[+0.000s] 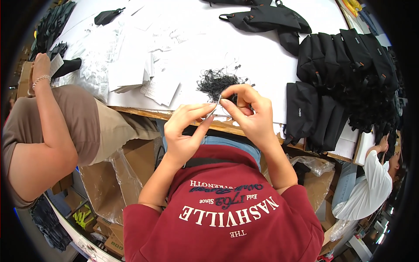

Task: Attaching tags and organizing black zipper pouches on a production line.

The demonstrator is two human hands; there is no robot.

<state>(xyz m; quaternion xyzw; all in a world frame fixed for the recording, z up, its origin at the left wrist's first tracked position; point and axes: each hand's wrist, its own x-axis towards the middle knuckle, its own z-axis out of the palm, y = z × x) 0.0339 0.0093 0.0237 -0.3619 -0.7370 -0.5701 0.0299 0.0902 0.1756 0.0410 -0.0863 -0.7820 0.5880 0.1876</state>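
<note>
Near the table's front edge, both my hands hold a slim silver-grey piece [215, 108] between them; its exact kind is too small to make out. My left hand [185, 129] pinches its lower end between thumb and fingers. At the upper end, the thumb and index finger of my right hand [252, 111] close on the tip. Just beyond my fingers lies a tangled heap of thin black string loops [217, 82] on the white tabletop [196, 56].
Stacks of printed paper sheets [163, 89] and clear plastic bags [94, 70] lie to the left. Black bags [345, 61] pile up on the right, with another black bag [270, 19] farther back. A co-worker [52, 118] stands at left, another person [364, 187] at right. Cardboard boxes [104, 185] sit below.
</note>
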